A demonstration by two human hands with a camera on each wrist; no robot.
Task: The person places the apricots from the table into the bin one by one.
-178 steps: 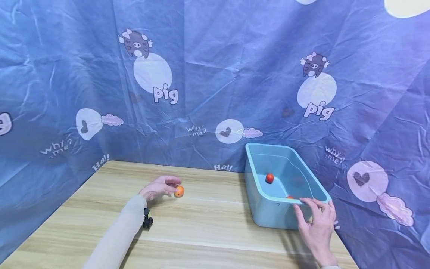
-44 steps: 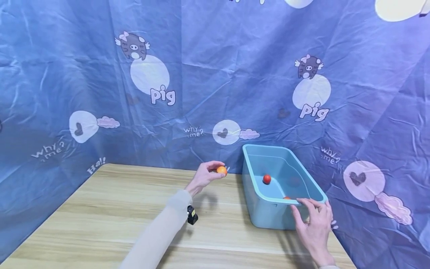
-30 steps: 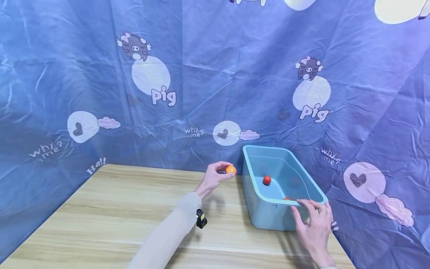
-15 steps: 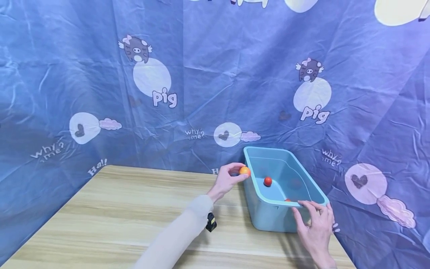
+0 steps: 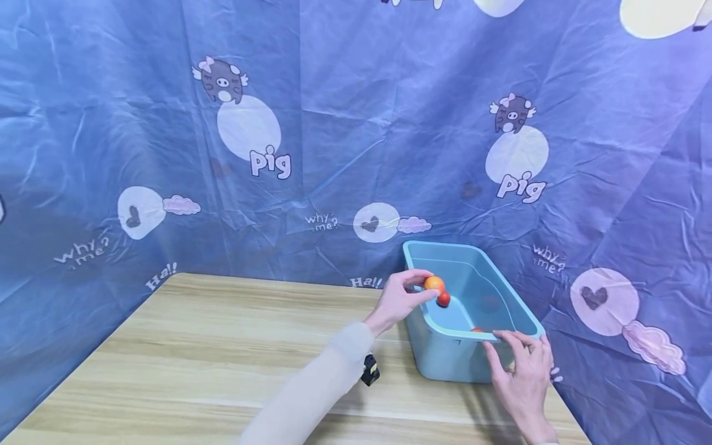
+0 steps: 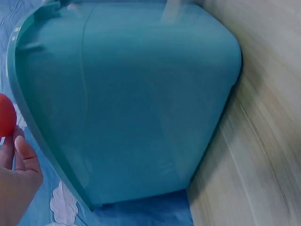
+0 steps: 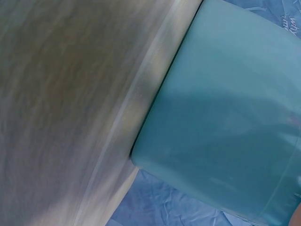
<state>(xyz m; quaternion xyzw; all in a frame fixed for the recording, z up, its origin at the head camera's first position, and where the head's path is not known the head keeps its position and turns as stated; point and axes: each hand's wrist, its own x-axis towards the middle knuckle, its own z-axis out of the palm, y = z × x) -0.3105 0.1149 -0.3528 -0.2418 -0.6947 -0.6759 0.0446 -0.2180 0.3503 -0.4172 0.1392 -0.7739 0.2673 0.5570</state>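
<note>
Between thumb and fingers, my left hand (image 5: 396, 301) pinches a small round orange fruit (image 5: 434, 284) over the left rim of a blue plastic bin (image 5: 418, 346). In the left wrist view this fruit (image 6: 6, 115) looks redder, held at the fingertips beside the bin's wall (image 6: 127, 108). My right hand (image 5: 523, 380) grips the bin's near right corner, fingers over the rim and thumb against the outer wall. Inside the bin lies a red round fruit (image 5: 443, 300); another reddish one (image 5: 477, 330) shows partly behind the near rim. The right wrist view shows mostly the bin's outer side (image 7: 216, 127).
The bin stands on a wooden table (image 5: 183, 346), at its right side near the back. Behind and beside the table hangs a blue cloth (image 5: 334, 123) printed with pigs and words. A small black device (image 5: 370, 369) sits at my left wrist.
My left hand has picked up the orange fruit from the table and carried it rightward, until it overlaps the bin's opening. The right hand stays on the corner.
</note>
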